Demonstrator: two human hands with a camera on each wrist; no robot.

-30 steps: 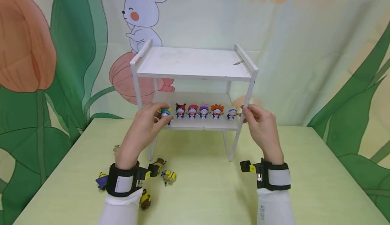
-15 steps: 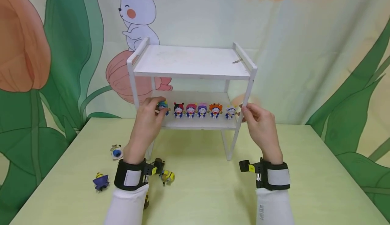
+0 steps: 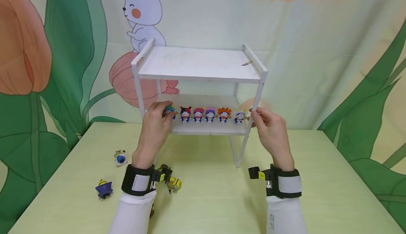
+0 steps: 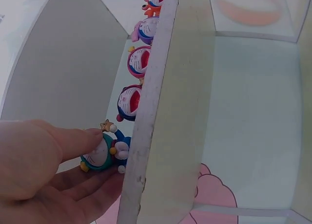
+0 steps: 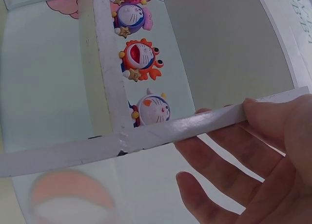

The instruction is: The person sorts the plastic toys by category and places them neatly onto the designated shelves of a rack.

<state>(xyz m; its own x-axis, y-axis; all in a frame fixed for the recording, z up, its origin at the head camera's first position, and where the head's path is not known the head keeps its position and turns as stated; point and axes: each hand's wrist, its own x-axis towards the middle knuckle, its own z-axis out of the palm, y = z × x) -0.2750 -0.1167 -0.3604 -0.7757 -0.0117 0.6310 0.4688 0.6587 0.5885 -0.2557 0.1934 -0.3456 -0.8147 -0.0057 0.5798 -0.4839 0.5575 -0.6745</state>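
At the left end of the lower shelf (image 3: 203, 131), my left hand (image 3: 152, 131) pinches a small figurine with a teal hood (image 4: 100, 153) between thumb and fingers. The figurine's feet are right at the shelf's surface, and it holds up a little gold star. To its right several similar figurines stand in a row, including one in a red-and-black hood (image 3: 185, 114), one in an orange crab hood (image 3: 224, 114) and one in a white hood (image 3: 239, 116). My right hand (image 3: 272, 131) grips the right front post (image 5: 180, 129) of the white rack, thumb on one side and fingers behind.
The rack's top board (image 3: 200, 63) spans above the row. On the table at left lie a purple-and-yellow figure (image 3: 104, 189) and a blue-and-white one (image 3: 120, 159). A yellow figure (image 3: 174, 184) lies near the left wrist. A printed curtain (image 3: 311, 50) hangs behind.
My left hand has moved the teal-hooded figurine back and slightly left, deeper onto the lower shelf, and holds it there in the last half second. The right hand stays on the post.
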